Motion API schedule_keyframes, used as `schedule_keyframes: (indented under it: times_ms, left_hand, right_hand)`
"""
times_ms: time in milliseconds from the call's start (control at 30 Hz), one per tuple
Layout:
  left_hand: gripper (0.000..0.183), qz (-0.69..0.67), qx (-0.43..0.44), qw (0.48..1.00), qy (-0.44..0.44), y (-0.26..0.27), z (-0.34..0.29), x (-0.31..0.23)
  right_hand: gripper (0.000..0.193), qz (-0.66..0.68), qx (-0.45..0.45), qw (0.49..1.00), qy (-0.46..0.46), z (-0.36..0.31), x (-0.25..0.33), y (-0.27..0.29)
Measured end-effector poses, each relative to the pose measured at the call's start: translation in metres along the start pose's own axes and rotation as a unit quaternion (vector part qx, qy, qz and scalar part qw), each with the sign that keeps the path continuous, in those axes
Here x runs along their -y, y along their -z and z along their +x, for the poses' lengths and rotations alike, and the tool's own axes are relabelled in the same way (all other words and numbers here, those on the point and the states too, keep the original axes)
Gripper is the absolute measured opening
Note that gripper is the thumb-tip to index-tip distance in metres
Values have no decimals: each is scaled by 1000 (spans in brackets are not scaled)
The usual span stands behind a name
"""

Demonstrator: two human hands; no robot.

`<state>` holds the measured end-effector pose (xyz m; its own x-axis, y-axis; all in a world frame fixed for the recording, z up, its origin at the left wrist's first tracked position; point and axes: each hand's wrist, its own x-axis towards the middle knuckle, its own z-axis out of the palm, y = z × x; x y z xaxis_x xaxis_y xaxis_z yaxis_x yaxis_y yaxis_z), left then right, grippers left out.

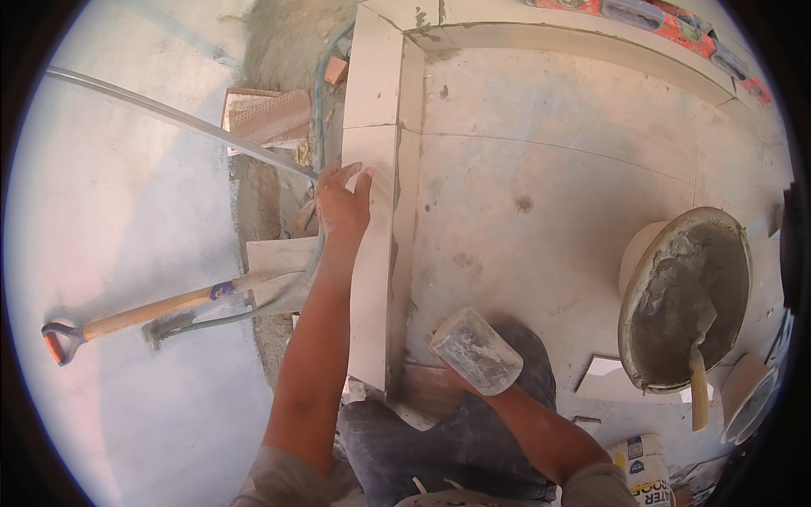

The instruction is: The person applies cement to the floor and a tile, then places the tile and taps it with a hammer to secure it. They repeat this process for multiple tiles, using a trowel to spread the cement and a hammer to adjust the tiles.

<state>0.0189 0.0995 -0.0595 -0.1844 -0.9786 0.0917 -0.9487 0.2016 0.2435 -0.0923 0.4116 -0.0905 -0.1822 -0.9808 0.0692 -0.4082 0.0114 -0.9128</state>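
My left hand (pixel 342 203) rests on the outer edge of a low curb faced with pale tiles (pixel 372 93), its fingers apart. One end of a long metal bar (pixel 182 117) reaches the curb right beside these fingers; whether they touch it I cannot tell. Over my right knee, my right hand (pixel 456 378) is closed on a mallet with a dusty, whitish head (pixel 478 351); the head hides most of the hand and the handle. To the right, a tilted bucket (pixel 629 262) carries a round pan of grey mortar (pixel 684 296), with a wooden-handled trowel (pixel 699 384) stuck in it.
Left of the curb lie a shovel with a wooden handle (pixel 152 311), a hose (pixel 228 319) and a tile piece (pixel 269 117). A red spirit level (pixel 676 29) sits on the far curb. A white tile (pixel 601 380), a bag (pixel 642 465) and buckets (pixel 748 397) stand at lower right.
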Motion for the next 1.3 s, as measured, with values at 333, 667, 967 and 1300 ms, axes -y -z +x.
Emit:
schedule_keyframes:
  times_ms: [333, 667, 967, 1300]
  left_hand:
    - [32, -45, 4, 999, 6, -37, 69, -52]
    - [28, -6, -1, 999, 37, -56, 77, -52]
    - [20, -33, 33, 997, 62, -65, 86, -38]
    - [21, -18, 88, 993, 73, -57, 89, -47]
  right_hand:
    - [15, 197, -29, 970, -138, 5, -11, 17]
    - [15, 79, -27, 995, -46, 1, -20, 21]
    - [10, 83, -10, 994, -69, 4, -17, 20]
    - [8, 73, -2, 991, -110, 12, -12, 33]
